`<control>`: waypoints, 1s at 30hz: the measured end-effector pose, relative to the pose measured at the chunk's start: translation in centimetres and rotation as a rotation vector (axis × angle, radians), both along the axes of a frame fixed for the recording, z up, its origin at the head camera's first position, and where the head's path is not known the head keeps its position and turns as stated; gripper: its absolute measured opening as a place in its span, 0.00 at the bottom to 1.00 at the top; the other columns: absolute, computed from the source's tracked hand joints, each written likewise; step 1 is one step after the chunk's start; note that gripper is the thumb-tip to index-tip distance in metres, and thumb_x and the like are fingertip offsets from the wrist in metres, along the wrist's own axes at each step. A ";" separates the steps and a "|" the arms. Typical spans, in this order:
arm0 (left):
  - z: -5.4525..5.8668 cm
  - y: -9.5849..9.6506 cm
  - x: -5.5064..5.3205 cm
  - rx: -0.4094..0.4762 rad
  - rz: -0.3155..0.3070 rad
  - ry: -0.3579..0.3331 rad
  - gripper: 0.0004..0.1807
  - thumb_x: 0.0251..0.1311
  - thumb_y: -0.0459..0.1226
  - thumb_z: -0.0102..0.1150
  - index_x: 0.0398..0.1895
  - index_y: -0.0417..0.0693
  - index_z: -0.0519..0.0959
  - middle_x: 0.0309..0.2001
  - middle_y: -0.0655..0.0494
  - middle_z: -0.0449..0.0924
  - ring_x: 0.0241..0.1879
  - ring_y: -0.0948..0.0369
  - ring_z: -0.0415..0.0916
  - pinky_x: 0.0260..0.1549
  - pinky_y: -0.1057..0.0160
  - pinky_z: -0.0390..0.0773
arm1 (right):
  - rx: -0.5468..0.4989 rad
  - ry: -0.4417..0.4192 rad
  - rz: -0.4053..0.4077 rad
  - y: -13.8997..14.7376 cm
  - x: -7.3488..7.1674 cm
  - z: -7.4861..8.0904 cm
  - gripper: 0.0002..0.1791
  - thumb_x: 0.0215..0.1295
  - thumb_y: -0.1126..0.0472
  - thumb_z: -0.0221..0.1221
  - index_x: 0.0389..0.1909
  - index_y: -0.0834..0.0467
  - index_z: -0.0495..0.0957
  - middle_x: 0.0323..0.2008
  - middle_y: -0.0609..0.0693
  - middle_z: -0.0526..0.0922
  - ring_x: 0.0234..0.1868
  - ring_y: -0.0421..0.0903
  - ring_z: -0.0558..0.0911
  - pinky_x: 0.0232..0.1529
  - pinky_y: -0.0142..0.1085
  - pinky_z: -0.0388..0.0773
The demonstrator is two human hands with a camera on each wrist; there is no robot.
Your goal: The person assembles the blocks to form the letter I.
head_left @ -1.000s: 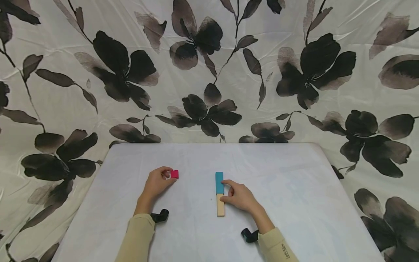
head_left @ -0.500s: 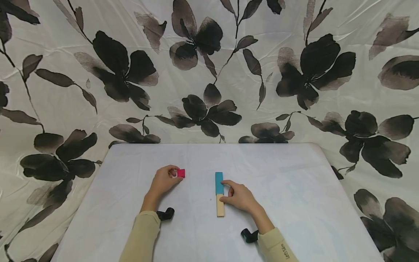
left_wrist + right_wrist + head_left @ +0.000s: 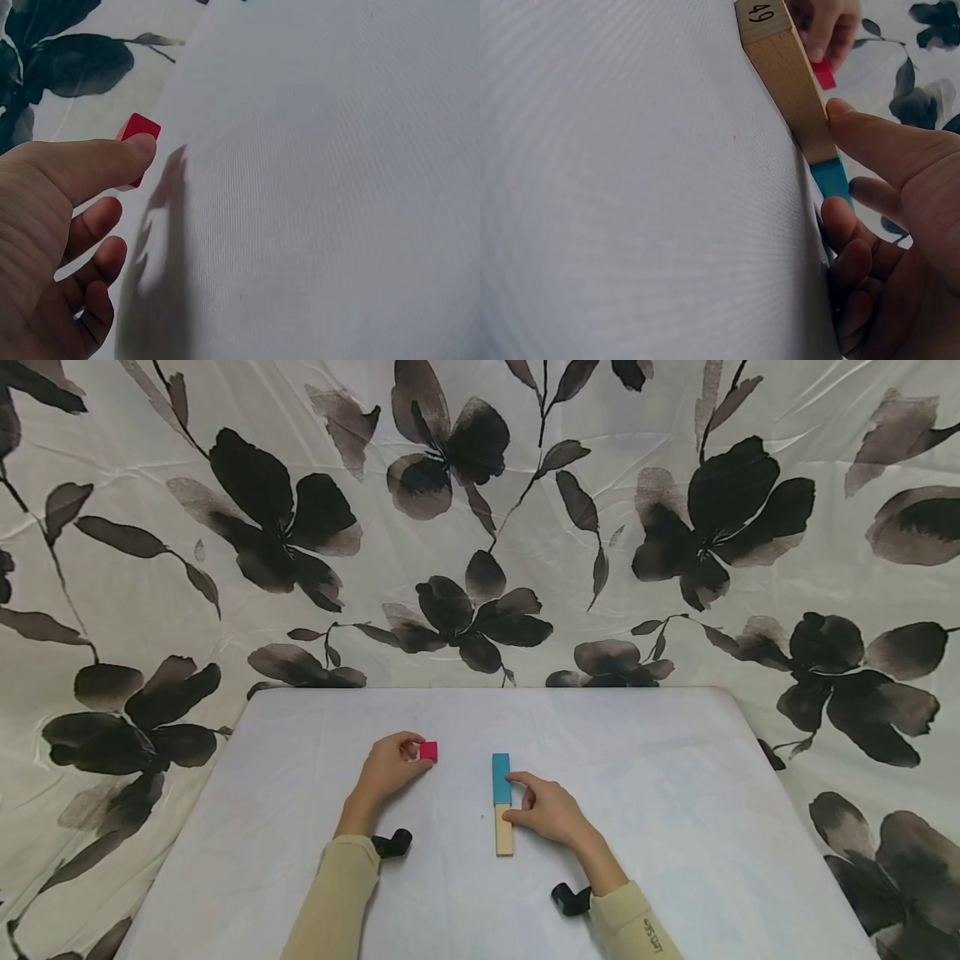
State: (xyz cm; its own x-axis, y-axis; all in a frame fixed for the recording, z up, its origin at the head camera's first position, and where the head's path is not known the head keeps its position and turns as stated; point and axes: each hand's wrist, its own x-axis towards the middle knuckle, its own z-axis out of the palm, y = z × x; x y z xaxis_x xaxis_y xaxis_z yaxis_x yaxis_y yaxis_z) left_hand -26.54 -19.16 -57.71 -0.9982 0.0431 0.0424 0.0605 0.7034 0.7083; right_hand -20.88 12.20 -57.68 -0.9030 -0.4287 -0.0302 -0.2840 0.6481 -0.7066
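My left hand (image 3: 388,767) pinches a small red block (image 3: 428,752) between thumb and fingers. In the left wrist view the thumb lies across that red block (image 3: 148,129), and a shadow falls on the white cloth beneath. Right of it, a blue block (image 3: 501,779) and a plain wooden block (image 3: 504,831) lie end to end in a line. My right hand (image 3: 553,810) touches their right side, index fingertip at the blue one and thumb at the wooden one. Dark digits mark the end of the wooden block (image 3: 780,75) in the right wrist view.
A white cloth covers the table (image 3: 645,760), whose back edge meets a hanging fabric (image 3: 585,635) with dark flowers. Black wrist cameras sit at the left cuff (image 3: 393,843) and the right cuff (image 3: 572,900).
My left hand has moved right and slightly away from me with the red block, closer to the two lined-up blocks. The right hand and those blocks stay almost still.
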 end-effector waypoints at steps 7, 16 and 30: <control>0.4 1.1 -0.3 0.027 -0.016 0.005 0.22 0.48 0.42 0.76 0.46 0.45 0.82 0.31 0.57 0.77 0.31 0.59 0.71 0.31 0.59 0.71 | 0.007 0.007 0.000 0.1 0.0 -0.1 0.32 0.56 0.47 0.69 0.62 0.50 0.74 0.22 0.38 0.73 0.20 0.36 0.70 0.23 0.33 0.67; 0.1 2.2 -1.1 0.035 -0.030 -0.013 0.22 0.48 0.42 0.76 0.46 0.45 0.82 0.30 0.57 0.76 0.30 0.60 0.71 0.31 0.60 0.71 | 0.008 0.011 -0.002 0.0 0.0 -0.1 0.33 0.56 0.46 0.69 0.62 0.50 0.74 0.21 0.38 0.72 0.20 0.36 0.70 0.23 0.33 0.67; -0.2 4.0 -1.8 0.040 -0.040 -0.005 0.22 0.47 0.43 0.76 0.45 0.46 0.82 0.29 0.58 0.76 0.28 0.60 0.71 0.29 0.61 0.71 | 0.016 0.009 -0.006 -0.1 0.0 -0.1 0.32 0.56 0.46 0.69 0.61 0.50 0.75 0.21 0.38 0.72 0.20 0.36 0.70 0.23 0.33 0.66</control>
